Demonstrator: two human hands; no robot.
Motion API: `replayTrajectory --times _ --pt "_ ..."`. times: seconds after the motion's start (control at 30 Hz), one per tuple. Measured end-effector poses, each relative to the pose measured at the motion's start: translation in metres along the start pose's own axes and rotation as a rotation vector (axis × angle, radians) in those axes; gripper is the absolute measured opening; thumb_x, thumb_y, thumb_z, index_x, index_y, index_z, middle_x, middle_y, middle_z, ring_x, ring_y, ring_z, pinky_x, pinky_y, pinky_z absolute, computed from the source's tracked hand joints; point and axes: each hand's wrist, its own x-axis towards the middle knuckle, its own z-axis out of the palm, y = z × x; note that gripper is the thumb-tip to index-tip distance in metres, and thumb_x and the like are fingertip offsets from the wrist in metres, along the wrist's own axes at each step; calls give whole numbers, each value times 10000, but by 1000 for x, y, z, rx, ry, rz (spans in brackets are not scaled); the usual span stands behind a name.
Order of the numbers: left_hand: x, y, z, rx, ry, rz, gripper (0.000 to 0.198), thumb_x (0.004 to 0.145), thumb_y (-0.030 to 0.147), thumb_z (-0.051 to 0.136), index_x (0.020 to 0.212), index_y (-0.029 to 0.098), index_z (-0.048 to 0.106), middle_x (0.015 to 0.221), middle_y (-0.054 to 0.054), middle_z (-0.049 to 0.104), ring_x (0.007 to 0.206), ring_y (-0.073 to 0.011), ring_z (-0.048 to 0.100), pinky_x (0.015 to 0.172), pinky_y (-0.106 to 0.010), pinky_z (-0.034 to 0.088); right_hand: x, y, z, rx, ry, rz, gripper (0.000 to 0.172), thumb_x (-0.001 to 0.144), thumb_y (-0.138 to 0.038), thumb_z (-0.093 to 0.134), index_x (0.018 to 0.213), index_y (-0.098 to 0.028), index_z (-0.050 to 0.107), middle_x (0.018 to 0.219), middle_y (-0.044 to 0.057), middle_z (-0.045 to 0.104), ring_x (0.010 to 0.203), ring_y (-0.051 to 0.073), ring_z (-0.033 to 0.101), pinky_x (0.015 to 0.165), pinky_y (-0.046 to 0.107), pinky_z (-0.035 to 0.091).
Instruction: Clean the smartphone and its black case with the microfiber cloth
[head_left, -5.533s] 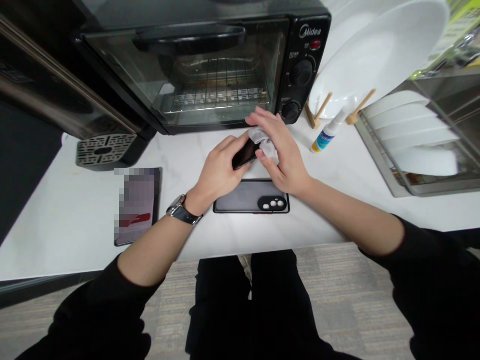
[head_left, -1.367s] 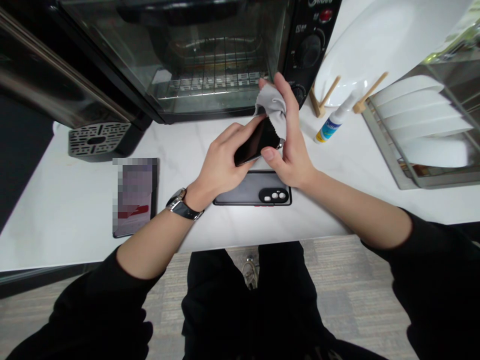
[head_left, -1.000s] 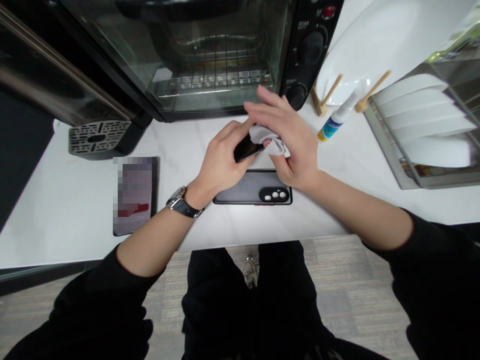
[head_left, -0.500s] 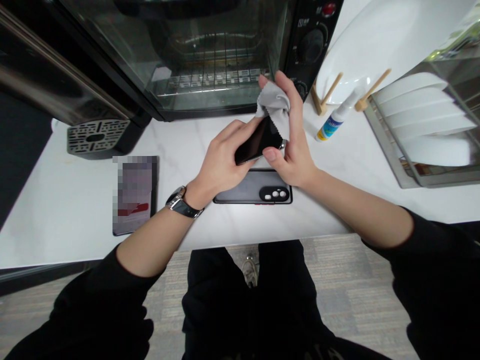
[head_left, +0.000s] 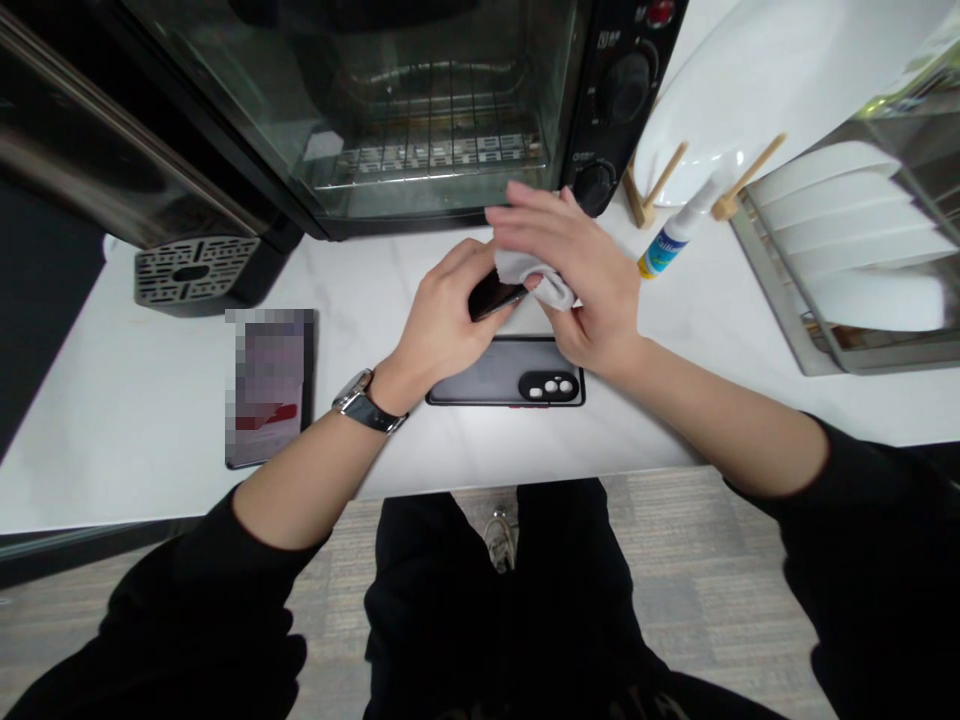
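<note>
My left hand (head_left: 447, 312), with a watch (head_left: 367, 402) on its wrist, is closed round a dark phone (head_left: 495, 296) held above the counter. My right hand (head_left: 581, 265) has a grey cloth (head_left: 534, 275) between thumb and palm, pressed over the phone's right end. Its other fingers stretch out above the cloth. Most of the phone's right part is hidden by the cloth and hand. Beneath both hands a phone case (head_left: 495, 376) with a black rim and camera cutouts lies on the counter.
Behind my hands stands a toaster oven (head_left: 435, 120). A second phone (head_left: 271, 388) lies left, near a black machine's drip tray (head_left: 196, 272). To the right are a small spray bottle (head_left: 664, 250), a wooden plate stand (head_left: 642, 200) and a rack (head_left: 796, 335) of white dishes.
My right hand has turned over, its fingers swinging left and down across the phone, with the cloth carried along. My left hand and the phone have stayed nearly in place.
</note>
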Motion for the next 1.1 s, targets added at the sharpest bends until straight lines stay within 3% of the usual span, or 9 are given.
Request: replayTrajectory --times 0.17,0.23,0.3,0.43,0.6,0.73,0.83,0.93,1.1 --pt "0 2 1 -15 3 6 335 1030 540 619 1201 258 675 1191 -83 731 1159 -302 713 1003 -488 613 -3 0 0 0 35 -176 442 1069 -412 423 1451 -353 636 1434 -16 746 1430 292 654 1313 585 417" --pt "0 3 0 -23 3 11 342 1027 542 621 1214 261 675 1163 -82 728 1139 -308 715 986 -497 617 0 0 0 -2 59 -174 435 1061 -369 443 1463 -363 610 1442 -7 741 1440 268 641 1329 543 401" --pt "0 5 -2 -35 -18 15 348 1032 530 613 1253 267 675 1141 -84 721 1117 -305 714 970 -490 620 2 2 0 15 63 -116 463 1047 -478 463 1476 -350 584 1474 29 712 1481 287 595 1338 552 381" --pt "2 8 -6 -57 -71 -4 411 1045 516 592 1379 282 645 1178 -93 710 1138 -294 700 985 -462 616 1 18 8 126 56 35 831 899 -832 505 1574 -354 433 1622 75 547 1575 355 464 1351 558 354" --pt "2 9 -8 -93 -79 -7 419 1049 505 592 1398 279 645 1190 -101 703 1130 -288 699 995 -448 605 -4 25 17 204 69 100 991 870 -919 451 1641 -332 243 1662 96 450 1580 340 457 1308 532 434" --pt "2 6 -6 -72 -64 -14 398 1030 468 627 1368 260 657 1149 -94 705 1113 -293 698 974 -441 603 0 8 6 109 15 142 755 955 -813 426 1542 -339 454 1582 74 563 1555 325 500 1317 527 430" --pt "1 2 -3 -55 -41 -6 358 1004 410 664 1325 254 676 1143 -82 716 1125 -300 703 993 -465 595 3 -5 -2 0 -15 115 560 1034 -673 353 1320 -307 665 1359 49 733 1449 325 616 1354 589 347" --pt "-1 -1 -1 -64 -20 21 346 977 351 690 1304 238 683 1169 -75 733 1159 -307 708 1052 -495 575 2 -12 -4 -62 -114 180 655 1044 -691 221 1245 -323 724 1246 21 779 1373 316 681 1354 638 310" --pt "-1 -3 2 -90 -10 37 331 975 404 707 1262 241 682 1189 -86 731 1207 -311 696 1095 -497 563 -1 -16 -5 -59 -204 206 734 1034 -721 127 1283 -374 725 1308 -11 767 1432 317 638 1352 652 307"
